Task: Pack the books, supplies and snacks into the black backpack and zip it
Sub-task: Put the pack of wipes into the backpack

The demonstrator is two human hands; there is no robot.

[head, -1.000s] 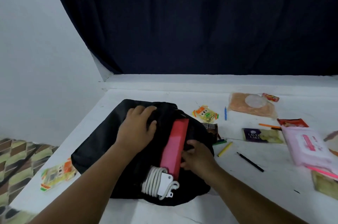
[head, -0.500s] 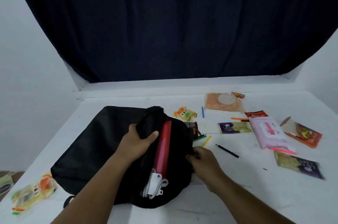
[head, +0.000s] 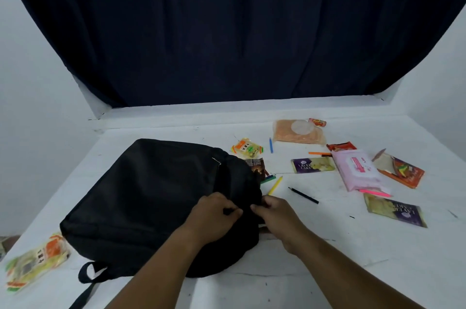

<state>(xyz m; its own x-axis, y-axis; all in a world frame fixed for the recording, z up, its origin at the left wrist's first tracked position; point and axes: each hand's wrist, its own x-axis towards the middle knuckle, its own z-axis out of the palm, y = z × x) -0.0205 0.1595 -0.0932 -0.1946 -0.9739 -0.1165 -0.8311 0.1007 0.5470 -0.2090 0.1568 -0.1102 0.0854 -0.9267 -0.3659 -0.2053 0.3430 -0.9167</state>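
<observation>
Two hands pinch the black backpack [head: 141,197], which lies on the left half of the white desk [head: 327,258]. The left hand [head: 214,218] and right hand [head: 277,215] each curl their fingers on the cloth near the bag's right end. Pens, a pink wipes pack [head: 356,170] and snack packets lie toward the desk's right edge. One yellow snack [head: 35,262] sits at the near left corner.

Lying on the tabletop [head: 327,245]: one backpack [head: 151,195]; two purple cake packets [head: 312,165] [head: 396,210]; two yellow-orange snack packs [head: 248,148] [head: 35,262]; one pink wipes pack [head: 356,170]; one black pencil [head: 303,195]; one yellow pencil [head: 274,186].
</observation>
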